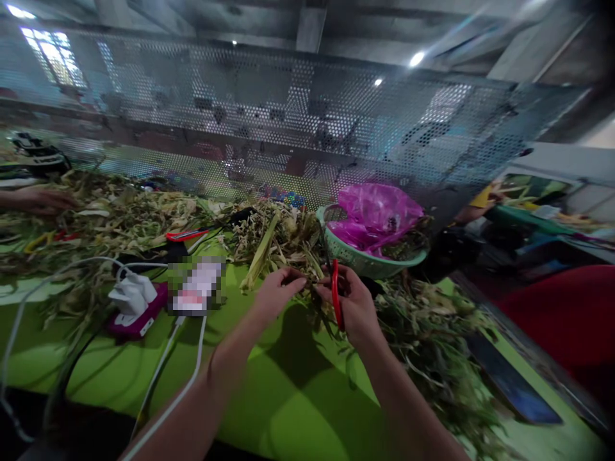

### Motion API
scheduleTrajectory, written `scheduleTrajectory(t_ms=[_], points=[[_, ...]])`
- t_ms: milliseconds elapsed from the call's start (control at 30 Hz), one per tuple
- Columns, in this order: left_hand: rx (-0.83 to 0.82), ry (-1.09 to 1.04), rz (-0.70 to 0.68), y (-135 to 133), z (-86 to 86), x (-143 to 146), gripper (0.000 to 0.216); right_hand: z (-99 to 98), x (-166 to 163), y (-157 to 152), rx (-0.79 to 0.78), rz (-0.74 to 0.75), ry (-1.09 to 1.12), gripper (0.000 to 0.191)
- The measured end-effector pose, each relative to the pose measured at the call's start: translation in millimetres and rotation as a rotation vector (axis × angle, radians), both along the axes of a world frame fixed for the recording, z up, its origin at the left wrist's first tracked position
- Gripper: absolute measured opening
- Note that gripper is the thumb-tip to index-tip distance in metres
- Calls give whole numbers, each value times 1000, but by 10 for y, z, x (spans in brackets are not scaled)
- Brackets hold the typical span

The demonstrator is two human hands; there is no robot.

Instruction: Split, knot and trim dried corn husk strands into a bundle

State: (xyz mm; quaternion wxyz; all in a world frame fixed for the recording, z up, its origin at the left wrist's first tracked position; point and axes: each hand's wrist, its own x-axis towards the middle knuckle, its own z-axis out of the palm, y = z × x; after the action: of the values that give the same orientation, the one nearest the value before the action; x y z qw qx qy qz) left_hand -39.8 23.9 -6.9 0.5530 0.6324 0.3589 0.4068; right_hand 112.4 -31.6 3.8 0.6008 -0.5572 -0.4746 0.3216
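Right hand [358, 304], centre frame: grip closed around red scissors [337, 294]. Left hand [278, 294]: grip nearly pinched, hold unclear. Dried stalks [316, 310] appear light, brittle; hold by stems.

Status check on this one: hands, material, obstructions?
Right hand holding red-handled scissors. Left hand at dried plant matter, grip unclear. Green basket just beyond right hand, not between hands.
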Motion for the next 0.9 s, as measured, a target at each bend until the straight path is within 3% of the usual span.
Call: scheduleTrajectory(t_ms=[133,367,467,567,633,667,767,800,900], points=[[87,71,32,2,0,7,15,-5,-25,-2,-7,15,-18,49],[56,-12,148,41,-49,-12,11,-28,15,14,-3,7,-53,50],[67,-18,192,56,-47,-48,22,-33,37,24,-8,-11,-39,51],[184,30,243,38,-8,-71,10,-42,63,41,-1,-31,-27,52],[275,-4,263,-5,79,-70,28,-45,87,54,9,-35,-31,52],[307,-29,250,-41,147,-65,35,-44,100,59,12,-35,-30,52],[287,-53,143,-231,405,-48,8,-22,133,67,7,-24,7,54],[254,-83,82,-330,474,-54,10,-9,139,66,8,-22,24,54],[135,-261,-169,-773,462,-168,23,29,142,60,20,-23,24,53]])
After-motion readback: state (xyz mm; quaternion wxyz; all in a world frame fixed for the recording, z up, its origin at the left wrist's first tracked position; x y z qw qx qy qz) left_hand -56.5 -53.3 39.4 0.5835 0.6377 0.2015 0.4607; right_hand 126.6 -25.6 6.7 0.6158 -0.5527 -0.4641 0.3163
